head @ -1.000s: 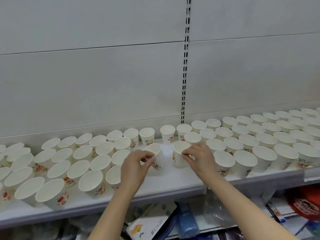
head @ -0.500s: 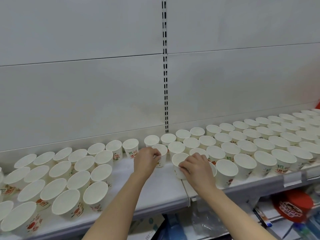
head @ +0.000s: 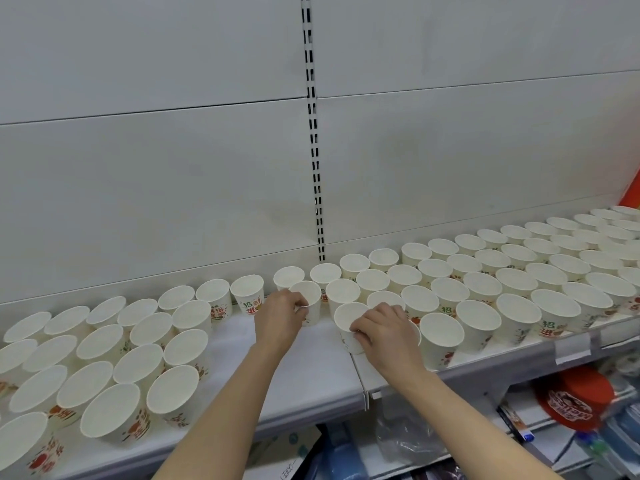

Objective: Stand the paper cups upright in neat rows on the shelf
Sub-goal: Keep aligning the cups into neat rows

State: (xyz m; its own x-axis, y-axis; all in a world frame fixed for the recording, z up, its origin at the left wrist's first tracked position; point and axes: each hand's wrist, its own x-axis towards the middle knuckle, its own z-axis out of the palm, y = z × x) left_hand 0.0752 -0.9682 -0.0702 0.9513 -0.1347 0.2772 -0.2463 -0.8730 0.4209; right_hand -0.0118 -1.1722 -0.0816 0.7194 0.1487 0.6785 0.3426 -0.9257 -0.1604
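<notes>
Several white paper cups with red and green print stand upright in rows along a white shelf (head: 311,372). My left hand (head: 278,315) pinches the rim of one upright cup (head: 309,297) in the second row near the middle. My right hand (head: 384,332) grips another upright cup (head: 348,318) at the front, just right of the bare strip of shelf. The right hand hides part of a cup behind it.
Cups fill the shelf on the left (head: 114,375) and on the right (head: 519,282). A slotted upright (head: 313,140) runs up the grey back panel. Below the shelf lie a plastic bag (head: 401,434), boxes and a red item (head: 575,396).
My left hand has carried its cup from the front gap back into the second row. My right hand stays on its front cup. My view has shifted and tilted.
</notes>
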